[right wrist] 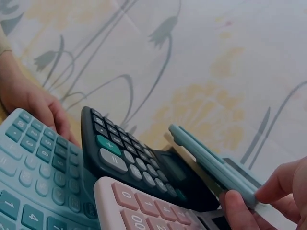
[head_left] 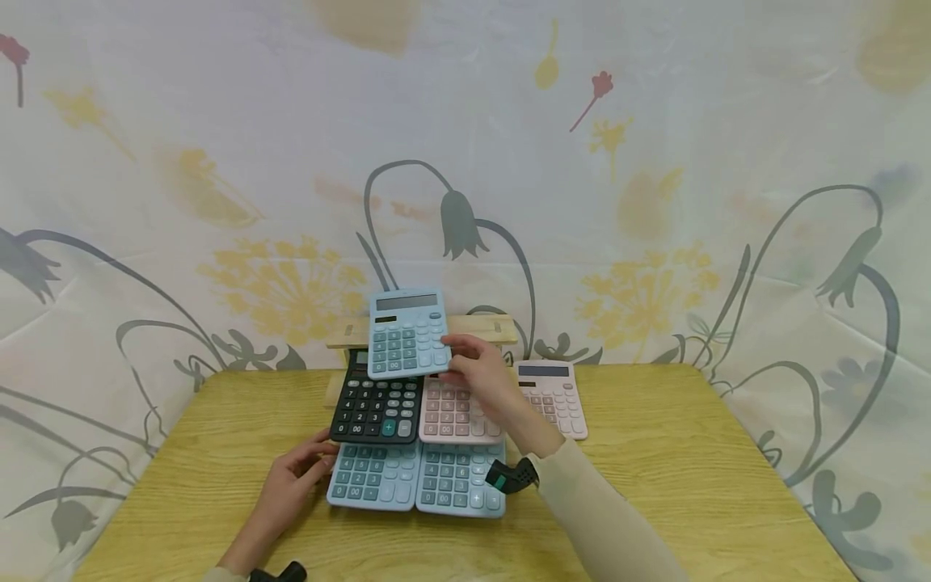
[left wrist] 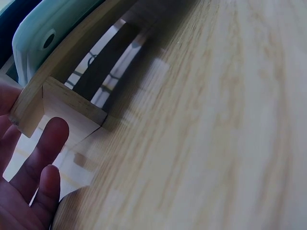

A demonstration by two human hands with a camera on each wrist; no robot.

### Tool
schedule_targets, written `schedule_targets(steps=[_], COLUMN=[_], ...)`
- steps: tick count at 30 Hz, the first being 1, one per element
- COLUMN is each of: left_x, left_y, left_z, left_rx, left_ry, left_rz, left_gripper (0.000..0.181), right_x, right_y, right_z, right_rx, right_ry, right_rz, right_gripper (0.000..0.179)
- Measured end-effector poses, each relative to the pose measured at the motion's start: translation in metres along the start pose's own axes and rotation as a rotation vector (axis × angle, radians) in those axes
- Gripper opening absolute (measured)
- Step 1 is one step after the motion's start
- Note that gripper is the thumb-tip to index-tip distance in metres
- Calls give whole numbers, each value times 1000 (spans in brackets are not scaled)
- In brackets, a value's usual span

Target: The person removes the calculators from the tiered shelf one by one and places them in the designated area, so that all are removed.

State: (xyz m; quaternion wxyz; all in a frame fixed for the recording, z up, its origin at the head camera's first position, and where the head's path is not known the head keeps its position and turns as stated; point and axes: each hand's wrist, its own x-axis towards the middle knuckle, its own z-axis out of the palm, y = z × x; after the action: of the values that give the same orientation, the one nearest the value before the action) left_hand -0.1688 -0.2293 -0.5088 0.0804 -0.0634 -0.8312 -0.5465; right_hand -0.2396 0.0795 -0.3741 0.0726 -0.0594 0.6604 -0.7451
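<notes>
My right hand (head_left: 486, 380) pinches a light blue calculator (head_left: 409, 335) by its right edge, tilted up over the top of a wooden stepped rack (head_left: 480, 330). Below it on the rack, a black calculator (head_left: 374, 408) stands beside a pink calculator (head_left: 458, 412), partly hidden by my right hand. Two more light blue calculators (head_left: 372, 477) lean side by side on the lowest step. At the rack's left side is my left hand (head_left: 291, 477); the left wrist view shows its fingers at the end of a wooden slat (left wrist: 29, 103), its lower fingers extended loosely.
Another pink calculator (head_left: 554, 396) is to the right of the rack, partly behind my right forearm. The rack stands on a wood-grain table (head_left: 655, 453), with a flower-patterned cloth (head_left: 655, 202) hanging behind the far edge.
</notes>
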Motion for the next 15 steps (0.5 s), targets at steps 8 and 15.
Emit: schedule_targets(steps=[8,15], left_x=[0,0], left_y=[1,0], left_z=[0,0], left_rx=[2,1], left_ry=[3,-8], left_rz=[-2,-4], left_gripper=[14,14], right_x=[-7,-13], right_y=[-1,-2], right_z=[-9,-17], right_rx=[-4,-4], right_ry=[10,26], right_rz=[-17,-32], right_gripper=[41,41])
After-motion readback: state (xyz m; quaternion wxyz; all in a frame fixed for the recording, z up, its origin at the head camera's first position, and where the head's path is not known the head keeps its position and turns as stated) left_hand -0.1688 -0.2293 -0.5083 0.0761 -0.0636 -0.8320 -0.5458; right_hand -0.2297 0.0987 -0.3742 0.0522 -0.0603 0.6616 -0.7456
